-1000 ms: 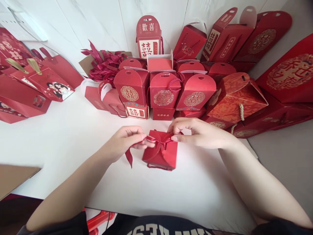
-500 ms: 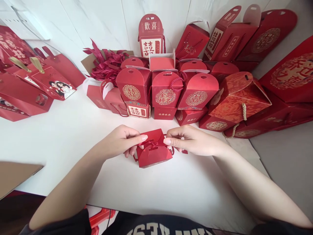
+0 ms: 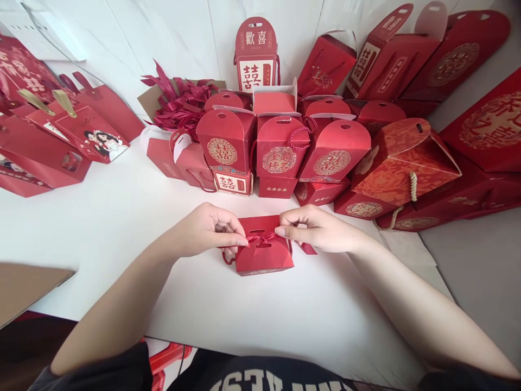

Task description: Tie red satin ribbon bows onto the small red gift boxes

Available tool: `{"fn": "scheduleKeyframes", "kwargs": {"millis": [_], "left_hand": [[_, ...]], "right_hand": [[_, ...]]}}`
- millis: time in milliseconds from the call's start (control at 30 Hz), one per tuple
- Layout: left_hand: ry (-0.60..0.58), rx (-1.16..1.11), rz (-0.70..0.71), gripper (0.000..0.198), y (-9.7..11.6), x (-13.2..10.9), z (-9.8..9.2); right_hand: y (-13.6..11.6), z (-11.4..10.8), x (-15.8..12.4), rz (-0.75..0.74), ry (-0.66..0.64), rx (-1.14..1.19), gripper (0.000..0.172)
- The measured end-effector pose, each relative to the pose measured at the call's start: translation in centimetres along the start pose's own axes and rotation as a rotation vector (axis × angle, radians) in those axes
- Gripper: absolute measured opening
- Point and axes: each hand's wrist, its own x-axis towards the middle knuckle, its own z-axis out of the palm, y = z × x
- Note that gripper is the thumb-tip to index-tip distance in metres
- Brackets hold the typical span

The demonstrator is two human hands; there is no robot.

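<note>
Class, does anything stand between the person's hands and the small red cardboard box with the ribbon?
Nothing visible does. The left hand and right hand pinch the thin, shiny red ribbon atop the small red cardboard box. The stacked red cardboard boxes stand beyond it, not between.

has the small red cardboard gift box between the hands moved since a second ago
Yes: the gift box has turned and shifted slightly left, judged against the lower red box with gold characters directly behind it.
</note>
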Motion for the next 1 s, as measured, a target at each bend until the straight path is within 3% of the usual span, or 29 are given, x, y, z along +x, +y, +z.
{"fn": "scheduleKeyframes", "kwargs": {"millis": [233, 400, 667, 900, 933, 1000], "left_hand": [[0.067, 0.123, -0.029, 0.030, 0.1, 0.2, -1.0], [0.027, 0.198, -0.105, 0.046, 0.3, 0.1, -1.1], [0.090, 0.240, 0.005, 0.035, 0.2, -0.3, -0.5], [0.360, 0.491, 0.317, 0.021, 0.3, -0.3, 0.3], [0.372, 0.472, 0.329, 0.025, 0.3, -0.2, 0.3], [0.313, 0.342, 0.220, 0.036, 0.4, -0.2, 0.2]], "right_hand": [[2.5, 0.1, 1.1, -0.105, 0.075, 0.114, 0.045], [2.8, 0.9, 1.3, -0.101, 0.137, 0.146, 0.045], [1.9, 1.8, 1.1, -0.101, 0.183, 0.024, 0.046], [1.8, 1.7, 1.1, -0.104, 0.176, -0.006, 0.045], [1.8, 1.6, 1.1, -0.107, 0.174, -0.003, 0.045], [1.9, 1.6, 1.1, -0.112, 0.173, 0.006, 0.045]]}}
